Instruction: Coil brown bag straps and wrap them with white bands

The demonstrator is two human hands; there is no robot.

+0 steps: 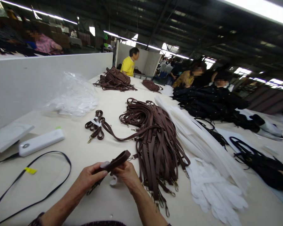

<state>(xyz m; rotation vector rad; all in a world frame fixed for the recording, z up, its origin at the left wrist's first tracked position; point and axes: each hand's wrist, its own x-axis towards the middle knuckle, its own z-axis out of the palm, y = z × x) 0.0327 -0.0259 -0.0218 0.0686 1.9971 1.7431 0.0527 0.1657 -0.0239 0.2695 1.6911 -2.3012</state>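
Between my two hands is a folded brown strap [119,159], its loop end pointing up and to the right. My left hand [93,176] pinches its lower part, with a small whitish piece under the thumb. The fingers of my right hand [126,173] close on the strap from the other side. A bit of white shows below the strap, too small to name. Just beyond my right hand lies a big pile of brown straps [155,131] with metal clasps. Farther off, a bundled strap [96,124] has a white wrap around its middle.
On the left are a clear plastic bag heap [76,97], a white handheld device [41,142] and a black cord [68,166]. Brown bags [115,78] sit at the back. White sheets [193,135], white gloves [212,185] and black bags [207,99] fill the right. Several people work beyond.
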